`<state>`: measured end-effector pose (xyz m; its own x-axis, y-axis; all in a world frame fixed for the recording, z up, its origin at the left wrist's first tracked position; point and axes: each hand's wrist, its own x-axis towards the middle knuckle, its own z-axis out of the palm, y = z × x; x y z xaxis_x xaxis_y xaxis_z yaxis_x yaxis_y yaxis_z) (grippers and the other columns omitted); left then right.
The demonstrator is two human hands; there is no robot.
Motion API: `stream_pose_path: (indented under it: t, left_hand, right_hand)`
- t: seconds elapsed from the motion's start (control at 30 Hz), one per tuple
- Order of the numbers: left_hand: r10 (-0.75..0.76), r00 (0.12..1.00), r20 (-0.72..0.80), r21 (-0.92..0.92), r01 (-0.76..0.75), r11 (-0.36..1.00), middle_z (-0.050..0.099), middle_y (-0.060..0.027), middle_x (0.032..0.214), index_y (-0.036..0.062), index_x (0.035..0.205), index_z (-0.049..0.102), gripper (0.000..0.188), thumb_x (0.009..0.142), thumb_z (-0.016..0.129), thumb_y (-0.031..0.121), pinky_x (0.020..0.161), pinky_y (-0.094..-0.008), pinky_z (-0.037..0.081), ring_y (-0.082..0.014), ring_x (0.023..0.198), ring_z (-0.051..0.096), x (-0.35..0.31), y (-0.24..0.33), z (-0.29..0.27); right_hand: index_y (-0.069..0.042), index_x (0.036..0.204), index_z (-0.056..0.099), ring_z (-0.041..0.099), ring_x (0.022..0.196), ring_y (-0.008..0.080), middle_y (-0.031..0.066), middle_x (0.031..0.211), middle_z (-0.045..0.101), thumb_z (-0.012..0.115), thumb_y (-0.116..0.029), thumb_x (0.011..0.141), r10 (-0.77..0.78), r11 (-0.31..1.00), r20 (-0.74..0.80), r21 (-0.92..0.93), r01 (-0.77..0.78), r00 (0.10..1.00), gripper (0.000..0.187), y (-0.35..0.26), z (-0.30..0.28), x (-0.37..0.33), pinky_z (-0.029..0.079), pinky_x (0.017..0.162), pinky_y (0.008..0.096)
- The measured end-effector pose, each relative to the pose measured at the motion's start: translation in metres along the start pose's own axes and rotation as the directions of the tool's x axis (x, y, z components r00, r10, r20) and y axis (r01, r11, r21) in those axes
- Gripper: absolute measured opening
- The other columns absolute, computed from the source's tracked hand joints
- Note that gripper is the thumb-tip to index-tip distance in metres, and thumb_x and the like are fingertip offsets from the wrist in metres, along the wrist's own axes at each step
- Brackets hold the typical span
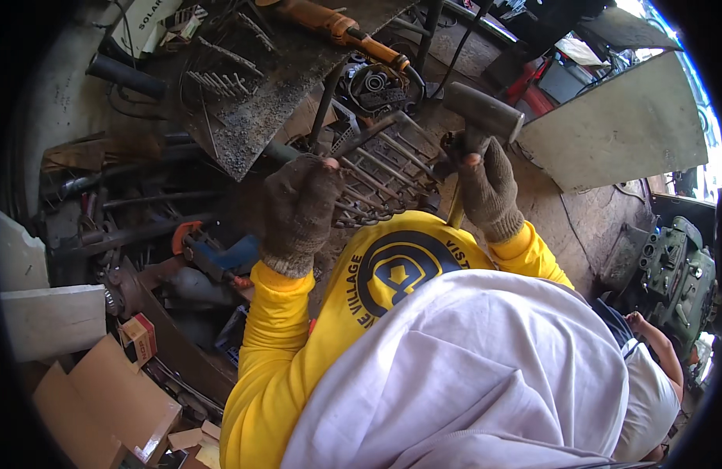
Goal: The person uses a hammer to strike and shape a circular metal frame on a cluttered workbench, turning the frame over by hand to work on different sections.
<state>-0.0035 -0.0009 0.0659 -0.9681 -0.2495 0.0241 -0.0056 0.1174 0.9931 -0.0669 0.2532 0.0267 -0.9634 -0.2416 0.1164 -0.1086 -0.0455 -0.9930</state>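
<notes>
In front of my chest is a dark metal grate [386, 173] made of parallel rods in a frame, held tilted. My left hand [298, 205], in a brown knit glove with the thumb tip bare, is closed on the grate's left edge. My right hand [492, 191], gloved alike, is closed round the neck of a hammer [486, 112] just under its heavy steel head. The hammer's head points up and away from me; a yellowish handle shows below the hand. My right fingers lie close by the grate's right edge; whether they touch it is hidden.
An orange angle grinder [326, 22] and several short ribbed rods [220, 82] lie on a gritty metal table [286, 94] ahead. Metal scrap and a blue tool [234, 254] are at left, near cardboard boxes [111, 391]. A flat board [623, 125], machinery [677, 273] and another person [648, 391] are at right.
</notes>
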Motion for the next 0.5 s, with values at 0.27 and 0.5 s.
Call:
stream_pose_path:
  t: [0.27, 0.5]
  left_hand:
    - [0.083, 0.980, 0.179, -0.245, -0.037, 0.969, 0.070, -0.0053, 0.092, 0.0000, 0.110, 0.067, 0.030, 0.093, 0.067, 0.025, 0.075, -0.0246, 0.051, -0.0123, 0.084, 0.064, 0.024, 0.021, 0.007]
    - [-0.273, 0.838, 0.472, -0.193, 0.400, 0.896, 0.068, -0.0114, 0.101, -0.0023, 0.111, 0.062, 0.027, 0.094, 0.065, 0.018, 0.075, -0.0275, 0.056, -0.0147, 0.086, 0.067, 0.044, 0.032, 0.010]
  right_hand:
    - [-0.001, 0.113, 0.053, 0.060, 0.081, 0.0126, 0.0061, 0.099, 0.062, 0.074, -0.033, 0.087, -0.188, 0.953, -0.011, -0.245, 0.180, 0.982, 0.047, -0.004, -0.009, 0.010, 0.050, 0.073, 0.0275]
    - [-0.001, 0.111, 0.055, 0.059, 0.083, 0.0132, 0.0053, 0.095, 0.062, 0.076, -0.027, 0.086, -0.232, 0.957, -0.033, -0.184, 0.222, 0.972, 0.042, 0.004, -0.007, 0.014, 0.049, 0.073, 0.0280]
